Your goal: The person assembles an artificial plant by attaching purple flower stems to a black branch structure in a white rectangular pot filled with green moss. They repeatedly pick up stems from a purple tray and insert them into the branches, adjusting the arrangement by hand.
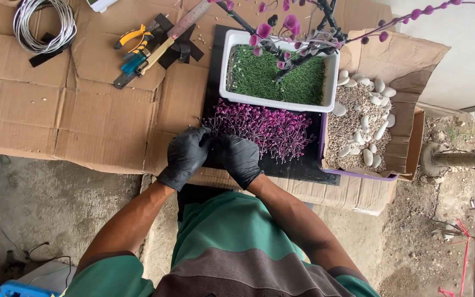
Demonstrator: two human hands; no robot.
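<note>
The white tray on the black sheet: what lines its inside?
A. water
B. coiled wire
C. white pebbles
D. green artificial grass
D: the white tray holds a mat of green artificial grass, with the dark branches of a purple-flowered tree rising from it.

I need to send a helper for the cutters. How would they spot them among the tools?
On the cardboard sheets, look left of the white planter tray. The cutters lie there beside a metal ruler; only they have yellow handles.
</note>
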